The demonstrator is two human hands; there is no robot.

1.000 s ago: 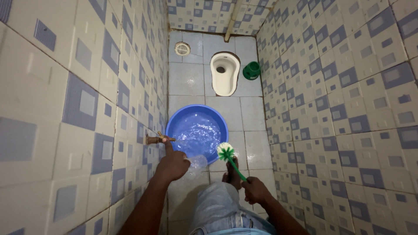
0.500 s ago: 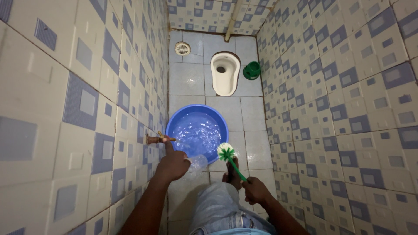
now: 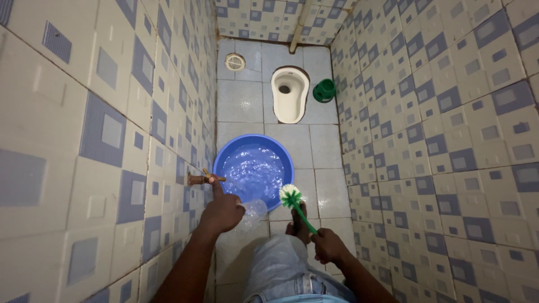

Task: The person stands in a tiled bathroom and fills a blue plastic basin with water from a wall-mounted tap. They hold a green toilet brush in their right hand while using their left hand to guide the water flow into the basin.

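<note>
left hand [image 3: 223,212] at tap [image 3: 199,179] — right hand [image 3: 328,246] gripping brush [image 3: 295,203]

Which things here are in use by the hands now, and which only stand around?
In use:
- left hand, holding a clear plastic bottle, one finger at the wall tap
- right hand, holding a green toilet brush
- blue basin of water under the tap

Standing around:
- white squat toilet
- green cup
- floor drain

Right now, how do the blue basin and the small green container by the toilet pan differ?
The blue basin is wide, shallow and holds rippling water; the green container is much smaller, with contents too small to tell. The basin sits near the wall tap; the container stands beside the squat toilet pan. Both rest on the tiled floor.
</note>
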